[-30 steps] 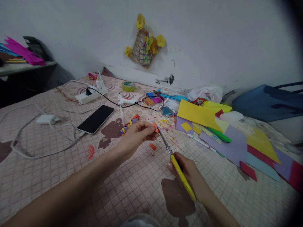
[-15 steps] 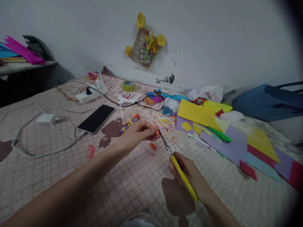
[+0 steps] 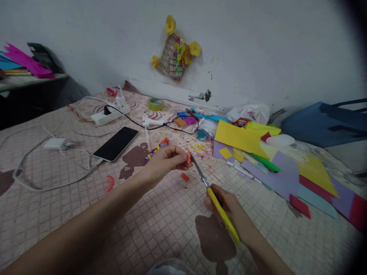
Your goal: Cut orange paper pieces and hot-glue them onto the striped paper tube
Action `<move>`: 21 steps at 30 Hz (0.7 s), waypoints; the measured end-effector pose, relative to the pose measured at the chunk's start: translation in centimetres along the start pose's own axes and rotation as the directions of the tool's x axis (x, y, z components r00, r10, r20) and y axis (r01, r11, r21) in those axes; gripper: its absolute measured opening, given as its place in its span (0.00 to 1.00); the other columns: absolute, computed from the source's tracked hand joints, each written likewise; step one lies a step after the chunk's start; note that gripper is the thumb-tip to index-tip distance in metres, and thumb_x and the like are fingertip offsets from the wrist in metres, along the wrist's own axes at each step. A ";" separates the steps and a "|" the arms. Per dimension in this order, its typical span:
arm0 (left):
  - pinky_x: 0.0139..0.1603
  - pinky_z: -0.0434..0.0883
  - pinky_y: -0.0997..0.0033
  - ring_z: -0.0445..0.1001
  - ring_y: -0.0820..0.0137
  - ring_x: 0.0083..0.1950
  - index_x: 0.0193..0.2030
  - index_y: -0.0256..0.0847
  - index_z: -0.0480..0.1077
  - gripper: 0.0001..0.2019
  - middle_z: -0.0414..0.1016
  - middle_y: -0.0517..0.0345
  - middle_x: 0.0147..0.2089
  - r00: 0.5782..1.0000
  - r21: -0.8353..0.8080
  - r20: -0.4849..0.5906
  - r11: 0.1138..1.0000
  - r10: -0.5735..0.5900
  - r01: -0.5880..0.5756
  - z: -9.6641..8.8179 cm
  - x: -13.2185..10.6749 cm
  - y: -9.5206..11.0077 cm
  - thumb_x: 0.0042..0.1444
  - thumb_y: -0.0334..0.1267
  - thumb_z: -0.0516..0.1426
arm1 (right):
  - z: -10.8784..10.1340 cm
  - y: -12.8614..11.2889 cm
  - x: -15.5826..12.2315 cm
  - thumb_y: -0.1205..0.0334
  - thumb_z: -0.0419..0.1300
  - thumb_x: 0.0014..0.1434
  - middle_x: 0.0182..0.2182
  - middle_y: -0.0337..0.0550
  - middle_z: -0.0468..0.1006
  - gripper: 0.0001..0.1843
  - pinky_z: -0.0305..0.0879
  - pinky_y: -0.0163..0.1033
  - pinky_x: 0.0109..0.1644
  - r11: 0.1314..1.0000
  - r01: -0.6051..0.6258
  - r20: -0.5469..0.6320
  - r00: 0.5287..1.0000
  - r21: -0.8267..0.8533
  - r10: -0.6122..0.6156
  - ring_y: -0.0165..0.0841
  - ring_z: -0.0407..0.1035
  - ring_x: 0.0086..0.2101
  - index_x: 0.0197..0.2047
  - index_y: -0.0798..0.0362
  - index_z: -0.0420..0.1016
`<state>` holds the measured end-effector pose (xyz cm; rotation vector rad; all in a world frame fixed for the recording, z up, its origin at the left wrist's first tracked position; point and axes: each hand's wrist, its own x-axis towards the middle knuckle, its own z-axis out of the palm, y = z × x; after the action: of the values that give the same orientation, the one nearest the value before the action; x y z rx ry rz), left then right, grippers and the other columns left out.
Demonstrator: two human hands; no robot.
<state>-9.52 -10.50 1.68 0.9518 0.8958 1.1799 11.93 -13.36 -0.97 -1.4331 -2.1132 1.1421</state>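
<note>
Between the thumb and fingers of my left hand (image 3: 169, 162) is a small piece of orange paper (image 3: 188, 157). My right hand (image 3: 226, 204) is closed around the yellow handle of a pair of scissors (image 3: 220, 214). The metal blades point up and left, with their tips at the right edge of the orange paper. Whether the blades touch it I cannot tell. Below my left fingers, an orange scrap (image 3: 185, 177) lies on the patterned cloth. Just behind my left hand is a rolled purple, yellow and orange paper piece (image 3: 157, 149).
Coloured paper sheets (image 3: 243, 137) spread over the right side, near a blue bag (image 3: 323, 124). A phone (image 3: 117, 144), charger (image 3: 56, 144), cables and power strip (image 3: 111, 114) lie on the left. A white glue gun (image 3: 155, 122) and tape roll (image 3: 155, 104) are farther back.
Almost nothing differs. The orange paper in my left hand has shifted very slightly left and its angle looks a little changed; the scissors stay at its edge.
</note>
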 end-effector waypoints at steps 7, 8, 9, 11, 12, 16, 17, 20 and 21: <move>0.38 0.70 0.71 0.73 0.75 0.31 0.28 0.35 0.66 0.06 0.73 0.57 0.30 1.000 0.001 0.004 1.000 -0.014 0.014 -0.1 0.1 0.2 0.49 0.34 0.60 | 0.1 0.1 0.0 0.51 0.53 0.57 0.19 0.33 0.60 0.15 0.52 0.31 0.21 0.999 0.030 -0.023 0.999 -0.044 -0.031 0.26 0.55 0.20 0.25 0.51 0.59; 0.38 0.70 0.71 0.73 0.75 0.31 0.28 0.34 0.66 0.06 0.74 0.57 0.30 1.000 0.011 0.015 1.000 -0.013 0.012 -0.2 0.1 0.2 0.49 0.34 0.60 | 0.1 0.1 0.0 0.51 0.53 0.56 0.19 0.33 0.60 0.15 0.52 0.31 0.21 0.998 0.031 -0.020 0.999 -0.053 -0.032 0.26 0.55 0.20 0.25 0.51 0.58; 0.37 0.70 0.72 0.73 0.75 0.31 0.28 0.34 0.66 0.06 0.74 0.57 0.30 1.000 0.025 0.029 1.000 -0.009 0.008 -0.3 0.1 0.3 0.49 0.34 0.60 | 0.1 0.0 0.0 0.51 0.53 0.56 0.19 0.33 0.60 0.15 0.52 0.31 0.21 0.997 0.035 -0.019 0.999 -0.066 -0.036 0.26 0.55 0.20 0.25 0.51 0.58; 0.37 0.71 0.72 0.73 0.76 0.31 0.28 0.34 0.66 0.06 0.74 0.57 0.30 0.998 0.061 0.057 0.998 0.001 -0.004 -0.5 0.2 0.4 0.48 0.33 0.60 | 0.0 -0.1 0.0 0.52 0.54 0.56 0.19 0.33 0.60 0.15 0.52 0.31 0.22 0.994 0.051 -0.021 0.998 -0.096 -0.053 0.26 0.55 0.20 0.25 0.51 0.58; 0.37 0.71 0.72 0.73 0.76 0.30 0.27 0.34 0.66 0.06 0.74 0.57 0.30 0.998 0.081 0.067 0.997 0.004 -0.010 -0.6 0.2 0.5 0.48 0.33 0.60 | 0.0 -0.1 0.0 0.53 0.54 0.56 0.19 0.33 0.61 0.14 0.52 0.31 0.22 0.992 0.060 -0.023 0.998 -0.111 -0.063 0.26 0.55 0.20 0.25 0.51 0.58; 0.37 0.71 0.72 0.73 0.76 0.30 0.28 0.34 0.66 0.06 0.75 0.56 0.30 0.997 0.138 0.081 0.990 0.000 -0.011 -0.8 0.2 0.6 0.49 0.33 0.60 | 0.1 -0.1 -0.2 0.53 0.54 0.56 0.19 0.33 0.60 0.14 0.52 0.31 0.22 0.994 0.057 -0.017 0.998 -0.096 -0.059 0.26 0.55 0.20 0.25 0.51 0.58; 0.37 0.71 0.72 0.73 0.75 0.31 0.28 0.34 0.66 0.06 0.75 0.56 0.31 0.997 0.142 0.082 0.990 -0.002 -0.010 -0.8 0.2 0.6 0.49 0.33 0.59 | 0.1 -0.1 -0.2 0.53 0.54 0.57 0.19 0.32 0.60 0.14 0.52 0.31 0.21 0.996 0.047 -0.008 0.999 -0.076 -0.048 0.26 0.55 0.20 0.25 0.51 0.58; 0.38 0.71 0.71 0.74 0.75 0.30 0.28 0.34 0.66 0.06 0.76 0.55 0.31 0.996 0.140 0.091 0.990 -0.006 -0.007 -0.9 0.3 0.6 0.50 0.33 0.60 | 0.0 -0.1 -0.2 0.50 0.53 0.57 0.19 0.33 0.60 0.16 0.53 0.31 0.21 0.999 0.024 0.015 1.000 -0.047 -0.023 0.26 0.55 0.20 0.25 0.51 0.57; 0.38 0.71 0.71 0.74 0.75 0.31 0.28 0.34 0.66 0.06 0.76 0.55 0.31 0.995 0.139 0.097 0.990 -0.007 -0.006 -1.0 0.3 0.6 0.50 0.33 0.60 | 0.0 -0.2 -0.2 0.49 0.54 0.57 0.19 0.33 0.60 0.17 0.53 0.30 0.20 0.999 0.018 0.021 1.000 -0.047 -0.017 0.26 0.55 0.20 0.25 0.51 0.58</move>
<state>-10.58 -9.98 1.87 1.1123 0.9084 1.0717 11.91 -13.53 -0.83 -1.4268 -2.1763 1.1125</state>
